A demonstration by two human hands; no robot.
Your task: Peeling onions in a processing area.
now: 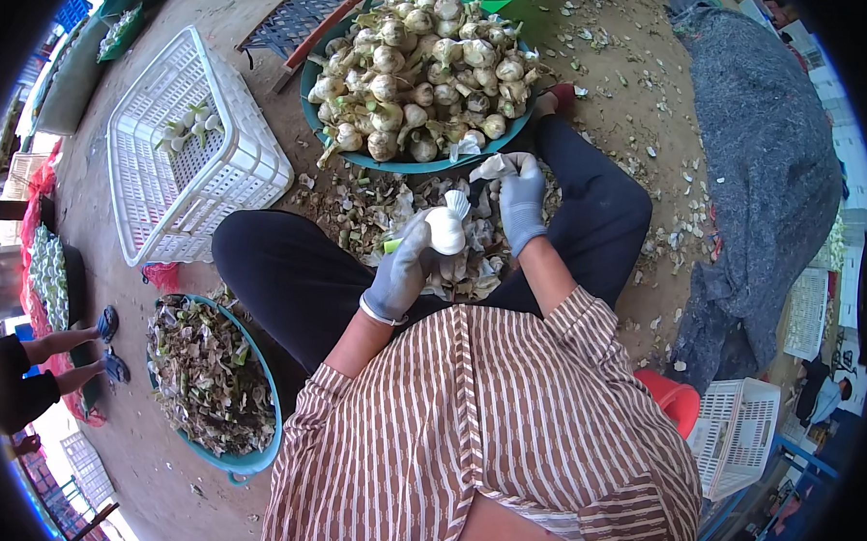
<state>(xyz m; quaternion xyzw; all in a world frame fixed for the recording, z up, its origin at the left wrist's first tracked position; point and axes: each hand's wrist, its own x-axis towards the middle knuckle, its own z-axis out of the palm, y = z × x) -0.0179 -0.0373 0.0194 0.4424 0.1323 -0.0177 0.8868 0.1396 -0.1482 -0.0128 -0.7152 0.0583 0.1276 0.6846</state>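
My left hand [402, 268], in a grey work glove, grips a white, peeled garlic bulb [446, 231] with a cut green stem end pointing left. My right hand [518, 194], gloved alike, pinches a piece of papery garlic skin [490, 168] up and to the right of the bulb, apart from it. Just beyond both hands, a teal tub [409, 168] is heaped with unpeeled garlic bulbs [387, 87]. Loose skins and stem scraps [478, 251] cover the ground between my legs, beneath the hands.
A white plastic crate [264, 158] at the left holds several peeled bulbs [193, 126]. A teal tub of peelings [211, 377] stands lower left, near another person's feet [111, 343]. A woven-seat stool [299, 25] is beyond the crate; dark cloth [757, 161] covers a pile at right.
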